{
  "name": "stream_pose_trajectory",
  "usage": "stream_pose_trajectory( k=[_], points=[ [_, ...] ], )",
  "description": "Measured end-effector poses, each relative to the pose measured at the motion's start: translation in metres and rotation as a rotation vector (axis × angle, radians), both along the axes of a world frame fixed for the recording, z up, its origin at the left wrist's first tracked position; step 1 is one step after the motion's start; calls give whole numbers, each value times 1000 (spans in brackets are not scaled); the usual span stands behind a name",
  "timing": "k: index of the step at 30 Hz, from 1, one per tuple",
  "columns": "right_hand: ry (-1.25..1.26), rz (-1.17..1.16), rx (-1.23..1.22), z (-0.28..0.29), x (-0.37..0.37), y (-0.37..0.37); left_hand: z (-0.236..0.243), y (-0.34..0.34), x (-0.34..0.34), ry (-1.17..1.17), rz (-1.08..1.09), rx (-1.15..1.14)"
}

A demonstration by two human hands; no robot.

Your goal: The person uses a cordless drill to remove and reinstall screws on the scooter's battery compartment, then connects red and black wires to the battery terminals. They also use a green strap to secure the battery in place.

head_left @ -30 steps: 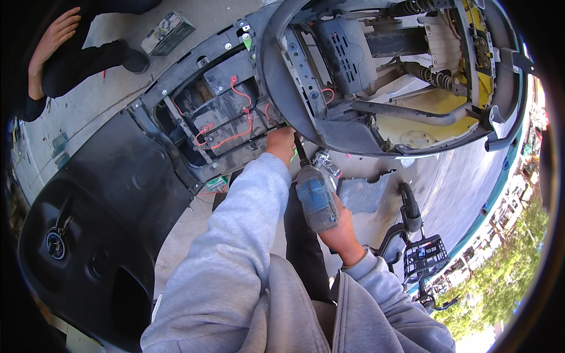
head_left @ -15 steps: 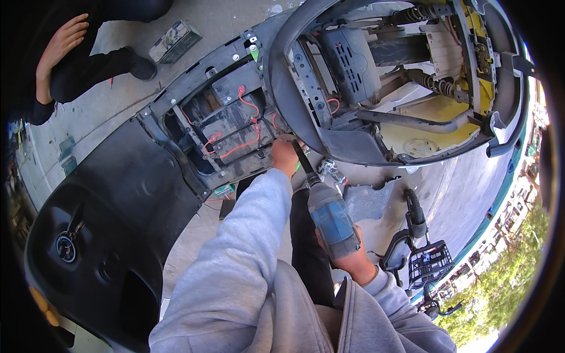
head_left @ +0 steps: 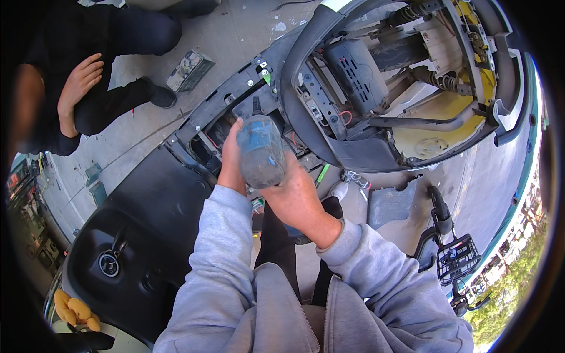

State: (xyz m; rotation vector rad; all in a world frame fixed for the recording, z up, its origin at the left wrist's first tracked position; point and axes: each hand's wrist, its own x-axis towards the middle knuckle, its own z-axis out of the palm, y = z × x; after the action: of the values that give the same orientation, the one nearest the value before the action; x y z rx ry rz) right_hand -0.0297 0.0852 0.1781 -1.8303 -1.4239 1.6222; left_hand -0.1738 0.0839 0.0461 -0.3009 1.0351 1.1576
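A blue-grey power driver (head_left: pixel 261 154) is gripped by the right hand (head_left: pixel 294 197) and steadied by the left hand (head_left: pixel 231 154), its bit aimed into the opened scooter compartment (head_left: pixel 220 126). Wiring is exposed there; panels are already removed, fastening work unfinished.

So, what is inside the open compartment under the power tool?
Red wires show inside the open compartment. The blue power tool, held by both hands, covers the rest, including its bit tip.
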Motion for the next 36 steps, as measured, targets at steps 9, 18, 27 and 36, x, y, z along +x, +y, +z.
stream_pose_trajectory(
  k=[9, 18, 27, 36],
  points=[
    [-22, -232, -155, -25, -59, 56, 25, 153, -30, 272, -619, -130],
    [-94, -198, -151, -37, -58, 73, -15, 153, -50, 61, -761, 224],
    [-98, -217, -129, -46, -62, 83, -32, 154, -58, 123, -772, 241],
    [-55, -243, -149, -57, -65, 91, -37, 180, -49, 97, -800, -222]
  ],
)
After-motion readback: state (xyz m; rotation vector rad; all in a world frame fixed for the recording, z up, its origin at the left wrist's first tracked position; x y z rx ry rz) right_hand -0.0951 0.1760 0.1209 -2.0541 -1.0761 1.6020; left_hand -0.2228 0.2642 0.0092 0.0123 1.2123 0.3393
